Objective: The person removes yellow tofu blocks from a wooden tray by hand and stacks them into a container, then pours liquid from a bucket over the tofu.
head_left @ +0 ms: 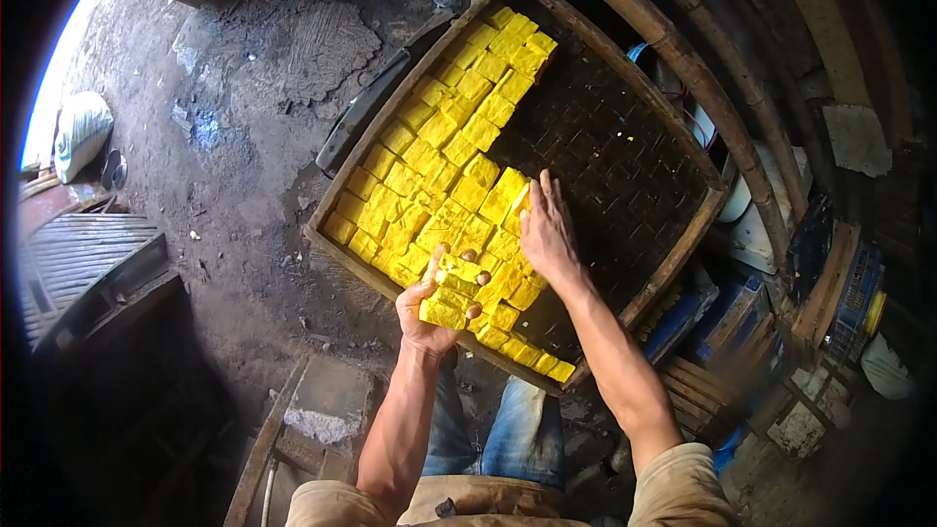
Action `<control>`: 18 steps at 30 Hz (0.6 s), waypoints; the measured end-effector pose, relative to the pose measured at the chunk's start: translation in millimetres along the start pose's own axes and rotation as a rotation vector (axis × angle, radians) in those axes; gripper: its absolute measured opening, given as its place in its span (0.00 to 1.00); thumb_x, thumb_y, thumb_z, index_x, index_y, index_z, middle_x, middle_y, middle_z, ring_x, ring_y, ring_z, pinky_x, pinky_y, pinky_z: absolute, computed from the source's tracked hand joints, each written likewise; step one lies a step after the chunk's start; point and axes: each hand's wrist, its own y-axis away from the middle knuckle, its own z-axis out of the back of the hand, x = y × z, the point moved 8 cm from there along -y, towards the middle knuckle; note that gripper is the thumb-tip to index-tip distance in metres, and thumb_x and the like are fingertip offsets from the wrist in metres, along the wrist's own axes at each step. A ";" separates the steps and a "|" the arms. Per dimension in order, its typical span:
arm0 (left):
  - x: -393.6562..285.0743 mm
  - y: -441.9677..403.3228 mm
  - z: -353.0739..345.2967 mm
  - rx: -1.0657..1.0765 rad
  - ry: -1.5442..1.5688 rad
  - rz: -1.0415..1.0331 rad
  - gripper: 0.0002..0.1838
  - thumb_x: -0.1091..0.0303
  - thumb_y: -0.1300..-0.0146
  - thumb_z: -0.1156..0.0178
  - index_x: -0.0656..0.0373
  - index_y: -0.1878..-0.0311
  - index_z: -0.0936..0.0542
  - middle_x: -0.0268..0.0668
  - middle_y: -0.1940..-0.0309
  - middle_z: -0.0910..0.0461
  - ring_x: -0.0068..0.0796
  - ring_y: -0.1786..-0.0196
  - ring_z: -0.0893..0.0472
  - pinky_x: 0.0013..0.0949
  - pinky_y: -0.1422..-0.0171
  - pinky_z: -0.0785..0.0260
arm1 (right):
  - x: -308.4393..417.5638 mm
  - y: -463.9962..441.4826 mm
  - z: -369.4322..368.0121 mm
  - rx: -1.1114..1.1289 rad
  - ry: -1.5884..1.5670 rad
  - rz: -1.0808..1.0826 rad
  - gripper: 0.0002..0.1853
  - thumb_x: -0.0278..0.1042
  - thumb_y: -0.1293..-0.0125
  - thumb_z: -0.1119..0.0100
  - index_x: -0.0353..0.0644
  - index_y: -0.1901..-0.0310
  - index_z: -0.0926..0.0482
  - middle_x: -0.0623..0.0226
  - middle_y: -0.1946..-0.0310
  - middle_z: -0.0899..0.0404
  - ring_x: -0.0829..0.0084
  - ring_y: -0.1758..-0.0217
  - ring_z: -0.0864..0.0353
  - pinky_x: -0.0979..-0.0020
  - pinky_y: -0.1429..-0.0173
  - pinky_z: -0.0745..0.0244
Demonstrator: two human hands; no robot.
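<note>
Rows of yellow tofu blocks (pixel 429 151) lie packed side by side over the left part of a square, wood-framed woven tray (pixel 605 127). My left hand (pixel 422 317) is closed around several tofu blocks (pixel 449 293), held above the tray's near edge with fingertips showing on their right side. At the right border of the rows, my right hand (pixel 552 234) has its thumb and fingers against one tofu block (pixel 522 198). Its fingers run along that block's side, and part of the block is hidden by them.
Bamboo poles (pixel 673 44) curve past the tray's far right side. Blue crates (pixel 727 317) and wooden slats (pixel 693 390) are at the right. A wooden stand (pixel 322 410) is near my left arm. A pale sack (pixel 84 137) lies on the dark floor (pixel 244 176) at far left.
</note>
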 end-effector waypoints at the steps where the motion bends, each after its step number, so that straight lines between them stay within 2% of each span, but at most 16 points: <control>1: -2.3 0.5 -2.9 -0.004 0.005 -0.006 0.28 0.65 0.41 0.41 0.45 0.35 0.28 0.48 0.39 0.29 0.53 0.42 0.27 0.44 0.61 0.22 | 2.6 7.4 -1.4 -0.030 -0.021 0.000 0.26 0.29 0.37 0.38 0.37 0.38 0.32 0.41 0.37 0.33 0.45 0.36 0.31 0.55 0.30 0.36; 2: -4.9 0.5 -5.2 -0.004 0.010 -0.015 0.28 0.65 0.41 0.41 0.44 0.35 0.28 0.47 0.40 0.29 0.53 0.42 0.27 0.44 0.61 0.22 | -0.4 9.0 -1.7 -0.029 -0.018 0.007 0.26 0.29 0.37 0.38 0.37 0.38 0.32 0.41 0.37 0.33 0.45 0.36 0.31 0.55 0.30 0.36; 4: -8.8 2.5 -0.8 -0.019 0.004 -0.030 0.27 0.64 0.41 0.42 0.44 0.35 0.28 0.47 0.40 0.30 0.53 0.42 0.28 0.43 0.61 0.22 | -16.0 6.6 2.6 0.069 -0.463 -0.148 0.26 0.25 0.41 0.36 0.38 0.42 0.32 0.46 0.43 0.29 0.48 0.39 0.28 0.56 0.33 0.33; 5: -10.7 2.6 -0.8 -0.007 -0.001 -0.026 0.27 0.64 0.41 0.42 0.44 0.35 0.28 0.47 0.40 0.30 0.52 0.42 0.28 0.43 0.61 0.22 | -25.2 2.1 5.1 0.065 -0.560 -0.236 0.27 0.23 0.46 0.35 0.40 0.45 0.33 0.51 0.49 0.26 0.53 0.43 0.25 0.58 0.37 0.30; 6: -13.1 2.8 -1.4 0.004 -0.007 -0.024 0.27 0.64 0.42 0.42 0.43 0.36 0.28 0.47 0.40 0.30 0.52 0.42 0.28 0.43 0.61 0.22 | -35.2 -3.7 2.9 0.056 -0.592 -0.221 0.27 0.23 0.48 0.35 0.41 0.45 0.31 0.54 0.52 0.24 0.58 0.47 0.23 0.61 0.40 0.27; 9: -18.8 5.5 -0.3 0.009 0.018 -0.018 0.28 0.65 0.42 0.42 0.43 0.36 0.27 0.46 0.40 0.30 0.52 0.41 0.28 0.43 0.61 0.22 | -35.2 -18.2 11.6 0.050 -0.823 -0.220 0.25 0.23 0.50 0.36 0.37 0.47 0.27 0.58 0.54 0.22 0.63 0.48 0.21 0.66 0.40 0.26; 12: -20.6 7.5 2.2 -0.011 0.002 -0.028 0.28 0.65 0.43 0.41 0.44 0.36 0.27 0.45 0.40 0.30 0.52 0.41 0.28 0.44 0.60 0.22 | -18.9 -34.7 2.9 0.143 -0.882 -0.261 0.26 0.26 0.49 0.37 0.36 0.45 0.25 0.57 0.55 0.22 0.61 0.48 0.20 0.65 0.39 0.26; 14: -23.5 7.7 1.8 -0.029 -0.013 -0.045 0.28 0.65 0.44 0.41 0.44 0.36 0.27 0.45 0.40 0.30 0.52 0.42 0.28 0.44 0.60 0.22 | -11.0 -43.7 -3.1 0.168 -0.520 -0.193 0.27 0.30 0.46 0.38 0.34 0.42 0.26 0.49 0.45 0.24 0.50 0.41 0.24 0.60 0.34 0.29; 16: -27.8 10.9 2.4 -0.054 -0.062 -0.045 0.30 0.65 0.44 0.40 0.44 0.35 0.29 0.44 0.42 0.30 0.51 0.42 0.28 0.45 0.60 0.23 | 2.0 -38.0 -0.6 0.065 0.036 -0.203 0.32 0.32 0.46 0.36 0.37 0.38 0.30 0.48 0.45 0.26 0.48 0.41 0.25 0.58 0.36 0.29; 17: -31.3 12.1 3.1 -0.056 -0.063 -0.050 0.30 0.65 0.44 0.40 0.44 0.35 0.29 0.44 0.42 0.30 0.51 0.42 0.28 0.45 0.60 0.23 | 3.1 -33.3 -8.5 0.068 0.032 -0.199 0.32 0.32 0.46 0.36 0.37 0.38 0.30 0.48 0.45 0.26 0.48 0.41 0.25 0.58 0.36 0.29; 18: -33.6 12.1 3.2 -0.041 -0.047 -0.049 0.30 0.65 0.45 0.40 0.44 0.35 0.29 0.44 0.42 0.30 0.51 0.43 0.28 0.46 0.59 0.23 | 16.6 -31.7 -8.0 -0.033 0.068 -0.054 0.32 0.34 0.47 0.36 0.39 0.38 0.31 0.49 0.47 0.26 0.47 0.43 0.25 0.57 0.38 0.29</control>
